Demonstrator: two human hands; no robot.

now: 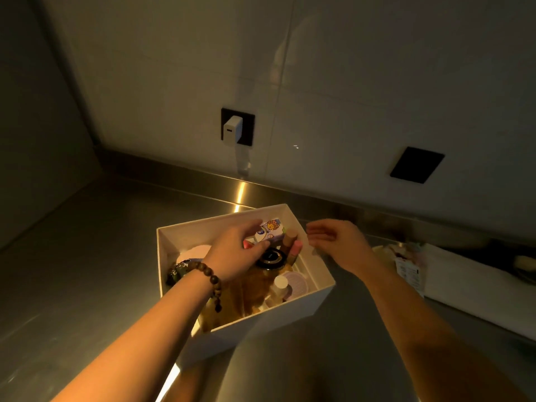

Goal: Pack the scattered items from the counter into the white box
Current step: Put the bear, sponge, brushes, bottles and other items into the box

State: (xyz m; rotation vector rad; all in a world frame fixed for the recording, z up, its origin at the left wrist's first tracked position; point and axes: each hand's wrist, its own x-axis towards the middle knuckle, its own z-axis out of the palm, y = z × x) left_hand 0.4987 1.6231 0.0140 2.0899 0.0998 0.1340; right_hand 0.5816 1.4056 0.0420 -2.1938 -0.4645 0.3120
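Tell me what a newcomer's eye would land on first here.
The open white cardboard box at centre on the steel counter, crowded with small toiletries. The left hand, wooden beads at its wrist, reaches inside and grips a small cartoon-printed carton. The right hand hovers open over the box's right rim.

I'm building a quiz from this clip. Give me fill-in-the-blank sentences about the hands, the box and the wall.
1. The left hand reaches into the white ____.
2. A bead bracelet circles the ____ wrist.
3. The right hand holds ____.
4. A white charger sits plugged into the ____.

Missing words: box; left; nothing; wall
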